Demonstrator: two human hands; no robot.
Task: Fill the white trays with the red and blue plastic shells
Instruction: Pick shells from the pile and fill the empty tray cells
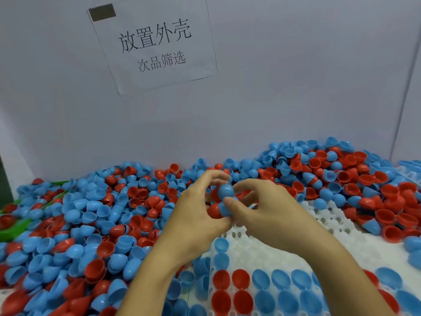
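White tray (284, 254), nearest, part-filled with red and blue shells; above it left hand (196, 215) and right hand (262, 210) pinching a blue shell (226, 190); loose shells (91, 224) heaped around

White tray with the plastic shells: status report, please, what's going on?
Left hand and right hand both pinching blue and red plastic shells. White perforated plastic tray partly filled. Loose shell pile crowding its edges.

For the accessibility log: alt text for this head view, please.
Both hands, left and right, hold joined blue and red shells above a partly filled white tray. A loose pile of shells surrounds it, below a paper sign on the wall.
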